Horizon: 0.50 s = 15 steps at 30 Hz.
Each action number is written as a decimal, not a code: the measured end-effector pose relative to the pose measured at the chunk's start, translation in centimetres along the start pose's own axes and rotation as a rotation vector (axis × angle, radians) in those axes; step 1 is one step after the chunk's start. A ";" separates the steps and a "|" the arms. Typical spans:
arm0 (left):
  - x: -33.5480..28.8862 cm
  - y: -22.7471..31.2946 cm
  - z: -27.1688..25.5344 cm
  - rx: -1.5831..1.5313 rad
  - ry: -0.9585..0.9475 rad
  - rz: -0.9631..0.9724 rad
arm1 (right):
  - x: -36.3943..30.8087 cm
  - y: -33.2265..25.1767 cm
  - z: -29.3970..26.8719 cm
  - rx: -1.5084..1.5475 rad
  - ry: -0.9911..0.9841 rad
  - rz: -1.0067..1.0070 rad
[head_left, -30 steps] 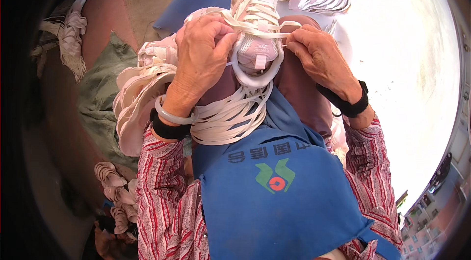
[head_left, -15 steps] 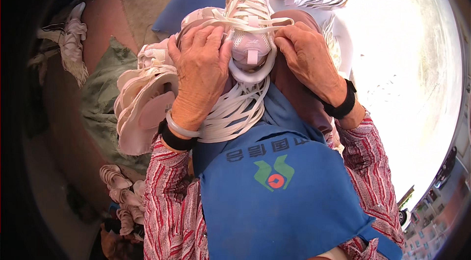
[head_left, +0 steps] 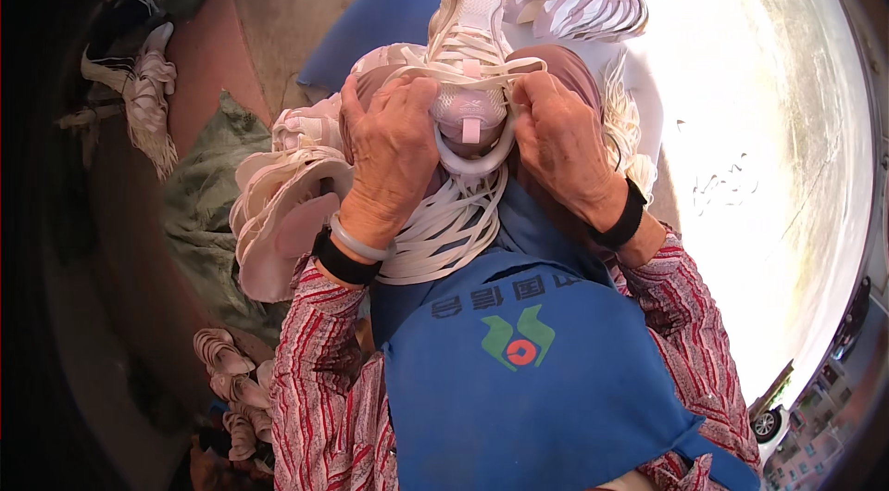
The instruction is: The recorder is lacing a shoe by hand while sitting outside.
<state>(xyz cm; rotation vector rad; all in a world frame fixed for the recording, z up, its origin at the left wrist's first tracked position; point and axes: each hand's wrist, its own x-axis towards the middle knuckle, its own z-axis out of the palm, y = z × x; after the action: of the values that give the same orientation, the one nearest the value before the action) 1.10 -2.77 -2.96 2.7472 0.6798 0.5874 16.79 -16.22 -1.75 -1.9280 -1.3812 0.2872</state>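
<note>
A white and pale pink sneaker upper point(head_left: 470, 111) lies between my knees, its heel opening toward me and its toe pointing away. White shoelace point(head_left: 517, 72) criss-crosses its front and loops out to both sides. My right hand point(head_left: 563, 134) pinches the lace loop right of the tongue. On the other side, my left hand point(head_left: 394, 139) is closed with bent fingers at the lace; its fingertips are partly hidden. A bundle of loose white laces point(head_left: 449, 232) lies on my lap below the upper, over the blue apron point(head_left: 537, 380).
Stacked pale pink shoe pieces point(head_left: 278, 222) lean beside my left leg, near green cloth point(head_left: 213, 204). More uppers point(head_left: 602, 0) are piled beyond my right knee, with white laces point(head_left: 622, 120) hanging nearby. Other shoe pieces point(head_left: 236, 380) lie at lower left.
My left fingers, flatter before, are now curled in closer to the upper. The right hand has drawn slightly inward, still pinching the lace. The whole view has shifted a little.
</note>
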 end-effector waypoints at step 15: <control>1.6 0.9 -1.4 0.000 0.100 0.219 | -0.4 -1.1 0.8 -0.444 -0.098 -0.222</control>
<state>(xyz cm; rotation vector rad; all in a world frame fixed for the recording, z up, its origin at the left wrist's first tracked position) 2.17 -2.53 -0.93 2.8284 0.4011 0.7757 15.44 -16.05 -1.68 -2.1028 -1.8261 -0.0384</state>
